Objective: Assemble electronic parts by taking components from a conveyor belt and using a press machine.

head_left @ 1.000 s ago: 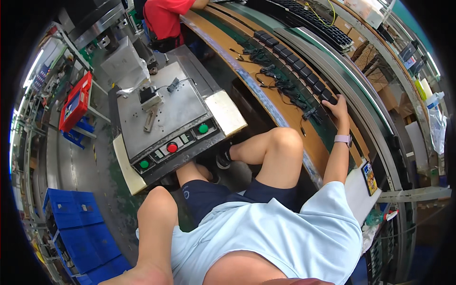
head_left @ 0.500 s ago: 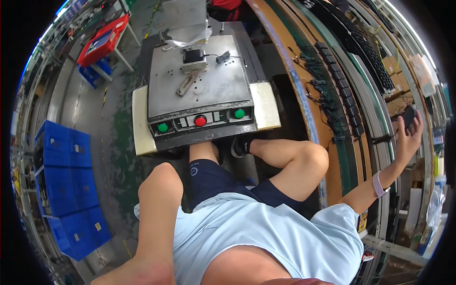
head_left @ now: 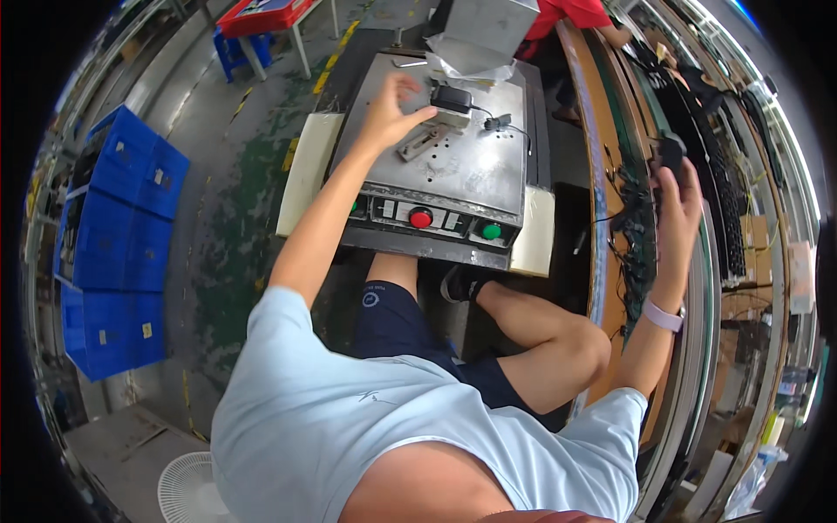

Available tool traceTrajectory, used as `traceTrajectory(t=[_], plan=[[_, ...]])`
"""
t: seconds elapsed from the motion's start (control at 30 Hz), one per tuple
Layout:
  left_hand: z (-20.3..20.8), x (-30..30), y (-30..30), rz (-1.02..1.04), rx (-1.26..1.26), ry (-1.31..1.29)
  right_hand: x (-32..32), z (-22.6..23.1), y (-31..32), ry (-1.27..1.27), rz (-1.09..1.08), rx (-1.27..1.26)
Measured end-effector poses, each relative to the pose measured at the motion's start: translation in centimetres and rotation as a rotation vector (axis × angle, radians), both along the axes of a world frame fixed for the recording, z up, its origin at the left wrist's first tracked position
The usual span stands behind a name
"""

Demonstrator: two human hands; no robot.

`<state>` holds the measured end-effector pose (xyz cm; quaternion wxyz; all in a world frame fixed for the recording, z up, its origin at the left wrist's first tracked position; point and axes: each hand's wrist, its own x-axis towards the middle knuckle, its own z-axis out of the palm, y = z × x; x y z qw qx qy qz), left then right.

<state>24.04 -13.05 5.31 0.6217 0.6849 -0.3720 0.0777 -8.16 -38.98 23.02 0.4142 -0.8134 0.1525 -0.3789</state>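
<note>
My left hand (head_left: 394, 115) is over the grey metal plate (head_left: 484, 174) of a bench machine, its thumb and curved fingers apart and nothing between them. The thumb tip is close to a black power adapter (head_left: 450, 97) that sits on a small metal block (head_left: 451, 117). From this adapter a thin cable runs to a dark plug end (head_left: 498, 123) lying on the plate. Off to the right, above the workbench, my right hand (head_left: 678, 199) grips another black power adapter (head_left: 670, 152) with its fingertips. Its far side is hidden.
The machine front carries a red button (head_left: 420, 217) and a green button (head_left: 492, 231). Several dark cables and adapters line the long bench (head_left: 602, 218) at right. Blue bins (head_left: 131, 231) stand at left. A person in a red sleeve (head_left: 586, 13) is at the far end.
My left arm has swung forward, bringing the hand over the plate beside the adapter. My right hand, holding its adapter, has moved inward from the far right. The whole view has turned.
</note>
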Motion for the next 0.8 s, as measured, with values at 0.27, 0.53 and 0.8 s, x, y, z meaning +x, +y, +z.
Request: traceTrajectory(t=[0.27,0.53,0.8], plan=[[0.0,4.2,-4.9,-0.309,0.009,0.218,8.7,-7.4,-1.2,0.149,0.140,0.094],[-1.2,-7.5,8.8,-0.648,-0.920,0.915,22.2,-15.8,1.8,0.294,0.362,-0.448],[-5.3,-16.6,13.8,0.014,-0.438,0.856,23.2,-13.8,6.2,0.485,0.443,-0.994]])
